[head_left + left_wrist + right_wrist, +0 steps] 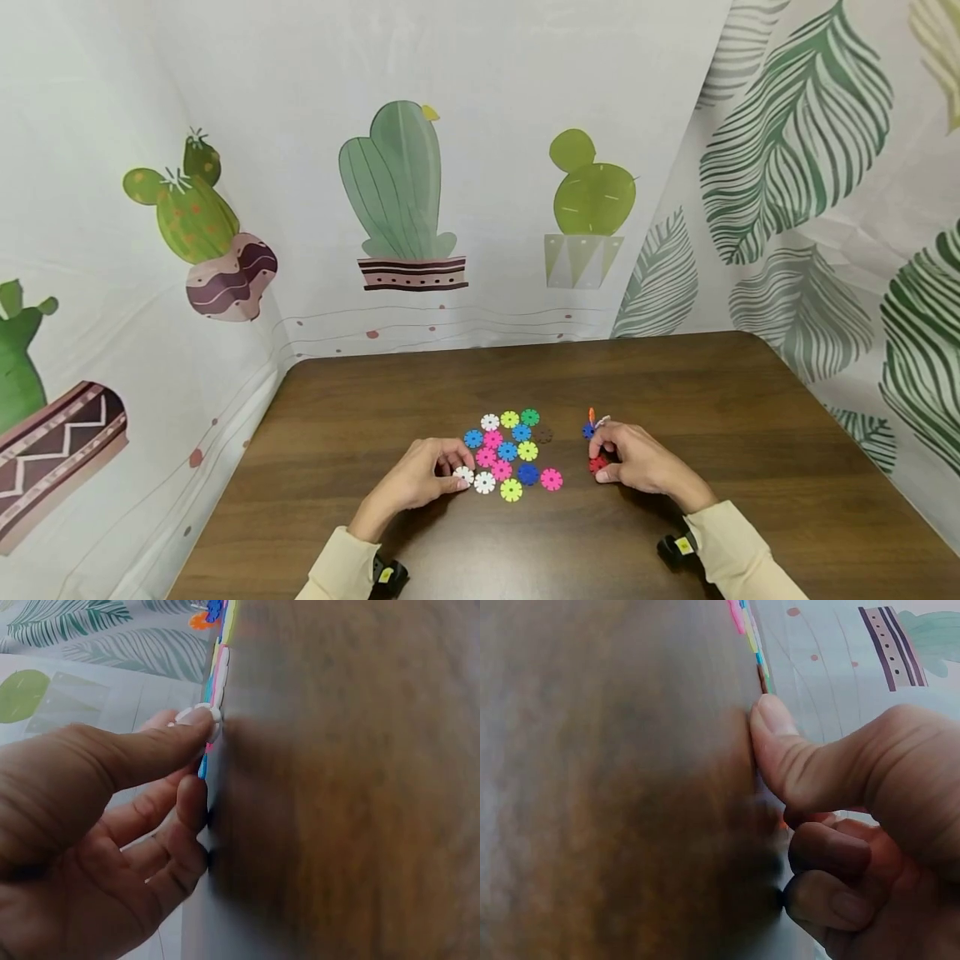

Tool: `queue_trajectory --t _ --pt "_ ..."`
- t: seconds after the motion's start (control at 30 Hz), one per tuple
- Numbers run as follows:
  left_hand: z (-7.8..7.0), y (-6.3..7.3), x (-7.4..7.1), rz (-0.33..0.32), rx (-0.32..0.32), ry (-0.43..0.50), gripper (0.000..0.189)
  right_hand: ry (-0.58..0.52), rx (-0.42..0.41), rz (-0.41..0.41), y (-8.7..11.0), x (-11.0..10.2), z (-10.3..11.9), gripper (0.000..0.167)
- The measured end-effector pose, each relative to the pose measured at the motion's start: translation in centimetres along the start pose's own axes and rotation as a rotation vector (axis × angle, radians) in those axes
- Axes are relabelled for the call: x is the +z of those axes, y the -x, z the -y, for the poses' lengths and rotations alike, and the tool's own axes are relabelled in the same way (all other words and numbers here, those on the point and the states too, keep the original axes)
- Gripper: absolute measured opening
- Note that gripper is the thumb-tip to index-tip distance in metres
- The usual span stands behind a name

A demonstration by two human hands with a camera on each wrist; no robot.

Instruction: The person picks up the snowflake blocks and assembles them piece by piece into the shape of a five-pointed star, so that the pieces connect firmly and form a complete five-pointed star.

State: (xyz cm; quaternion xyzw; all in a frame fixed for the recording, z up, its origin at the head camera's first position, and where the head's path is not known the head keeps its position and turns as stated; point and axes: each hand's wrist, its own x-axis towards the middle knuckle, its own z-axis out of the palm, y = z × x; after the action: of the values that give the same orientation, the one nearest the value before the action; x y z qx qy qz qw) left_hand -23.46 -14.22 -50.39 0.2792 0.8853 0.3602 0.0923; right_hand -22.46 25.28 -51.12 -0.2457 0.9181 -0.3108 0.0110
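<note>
In the head view my left hand (431,477) pinches a white notched plastic disc (463,476) at the near left of a group of flat discs. The left wrist view shows the thumb on this white disc (214,720), which stands tilted by the table surface. My right hand (636,457) has its thumb and index finger at a red notched disc (597,464), gripping its edges low on the table. In the right wrist view the thumb hides most of that disc. Just beyond the right hand is a small joined piece with a blue disc (588,431) and an upright orange disc (592,414).
Between the hands lie several loose discs, among them a pink disc (552,479), a dark blue disc (528,474), a yellow disc (512,490) and a brown disc (543,435). The wooden table (360,392) meets a printed cloth (495,167) behind.
</note>
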Motion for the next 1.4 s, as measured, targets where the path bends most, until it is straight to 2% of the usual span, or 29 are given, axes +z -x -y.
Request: queue_trajectory --t 0.17,0.33,0.5,0.63,0.73,0.93,1.07,1.23,1.4 --pt "-0.2 0.1 0.2 0.028 0.01 0.131 0.014 -0.066 0.005 0.008 -0.1 -0.1 0.1 0.034" --pt "-0.6 0.1 0.3 0.06 -0.014 0.271 0.011 -0.153 0.008 -0.02 -0.1 0.0 0.0 0.029" --pt "-1.1 0.0 0.3 0.056 -0.02 0.363 0.012 -0.234 0.054 -0.127 -0.3 0.2 0.5 0.023" --pt "-1.6 -0.1 0.2 0.033 -0.012 0.394 0.013 -0.27 0.079 -0.25 -0.5 0.2 1.3 0.019" --pt "-2.0 -0.2 0.3 0.004 -0.028 0.435 0.018 -0.28 0.085 -0.3 -0.7 0.2 2.0 0.018" --pt "-2.7 -0.4 0.6 -0.099 -0.098 0.635 0.03 -0.407 0.123 -0.269 -0.7 0.2 3.6 0.027" --pt "-3.4 -0.5 0.9 -0.126 -0.135 0.751 0.038 -0.455 0.093 -0.229 -0.7 0.3 4.8 0.026" --pt "-4.4 -0.5 1.3 -0.131 -0.135 0.817 0.037 -0.471 0.039 -0.191 -0.6 0.3 6.2 0.023" --pt "-5.4 -0.3 1.6 -0.149 -0.142 0.847 0.038 -0.427 -0.003 -0.206 -0.3 0.2 7.3 0.02"
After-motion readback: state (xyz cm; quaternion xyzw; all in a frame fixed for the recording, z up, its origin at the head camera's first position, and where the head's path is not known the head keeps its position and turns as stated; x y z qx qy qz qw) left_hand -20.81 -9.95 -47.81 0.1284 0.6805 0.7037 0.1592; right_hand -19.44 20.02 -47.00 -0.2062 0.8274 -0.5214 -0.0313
